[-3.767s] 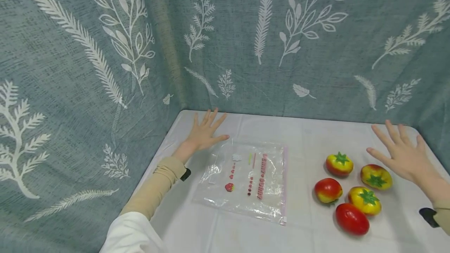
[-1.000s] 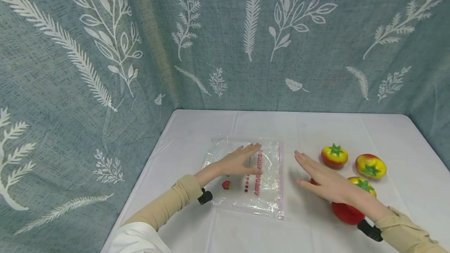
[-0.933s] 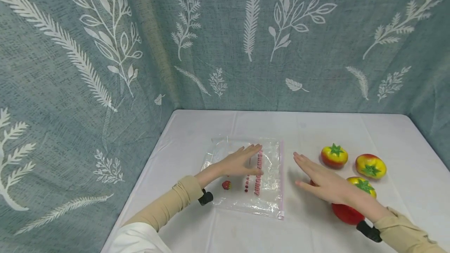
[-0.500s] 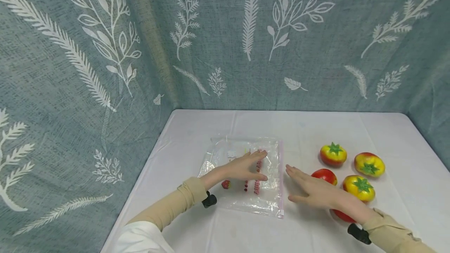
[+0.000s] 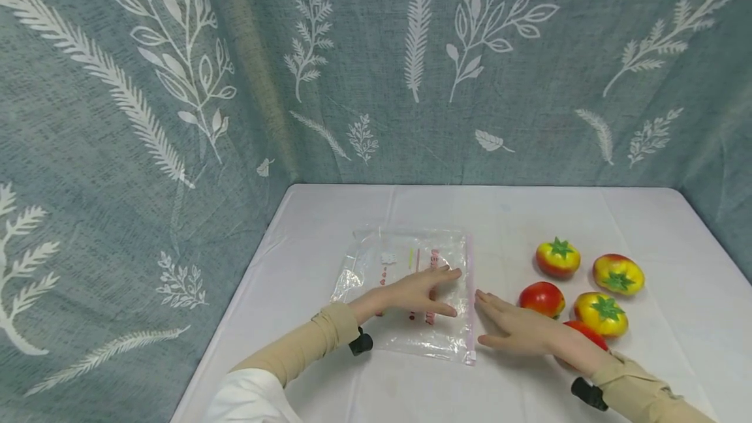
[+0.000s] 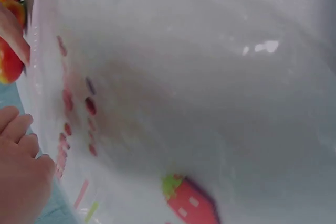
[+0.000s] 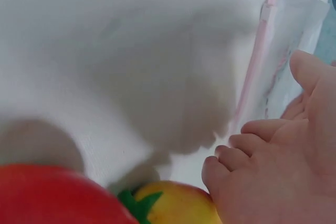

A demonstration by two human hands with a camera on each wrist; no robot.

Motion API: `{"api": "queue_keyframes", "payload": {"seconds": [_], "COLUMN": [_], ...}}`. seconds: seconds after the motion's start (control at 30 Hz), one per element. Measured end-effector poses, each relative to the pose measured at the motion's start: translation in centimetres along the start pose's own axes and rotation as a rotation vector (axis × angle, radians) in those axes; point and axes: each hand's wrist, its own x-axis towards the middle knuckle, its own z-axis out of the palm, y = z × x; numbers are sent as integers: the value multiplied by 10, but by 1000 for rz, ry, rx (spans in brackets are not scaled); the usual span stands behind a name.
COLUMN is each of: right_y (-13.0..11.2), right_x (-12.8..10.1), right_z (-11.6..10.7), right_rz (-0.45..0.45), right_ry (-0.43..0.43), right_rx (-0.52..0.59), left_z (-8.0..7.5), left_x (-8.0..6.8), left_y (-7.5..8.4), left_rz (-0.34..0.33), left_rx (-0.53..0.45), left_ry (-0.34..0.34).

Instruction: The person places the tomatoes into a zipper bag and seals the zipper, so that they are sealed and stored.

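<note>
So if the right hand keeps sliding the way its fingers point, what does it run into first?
Most likely the pink zip edge of the clear plastic bag. The right hand lies just beside it with fingers pointing left, and the left hand rests on the bag beyond.

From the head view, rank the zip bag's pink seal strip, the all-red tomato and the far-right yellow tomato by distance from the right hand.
1. Pink seal strip: just left of the right hand, by its fingertips.
2. All-red tomato: right beside the wrist, partly hidden.
3. Far-right yellow tomato: farthest right, toward the back.
</note>
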Motion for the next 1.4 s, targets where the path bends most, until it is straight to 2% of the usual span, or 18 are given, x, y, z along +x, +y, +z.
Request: {"api": "queue_keyframes", "payload": {"seconds": [0.3, 0.7, 0.9, 1.03, 1.4], "right_y": [1, 6, 7, 7, 6], "right_x": [1, 5, 7, 8, 7], "right_z": [7, 15, 19, 21, 20], "right_rz": [-6, -56, -83, -87, -71], "right_ry": [5, 39, 55, 57, 37], "right_rx": [-17, -30, -49, -58, -33], "left_z": [12, 23, 32, 33, 34], "left_x": [10, 14, 17, 17, 17], "left_y": [-3, -10, -15, -16, -14], "left_rz": [15, 15, 54, 79, 82], "left_rx": [12, 2, 61, 70, 66], "left_ry": [17, 30, 61, 78, 102]}}
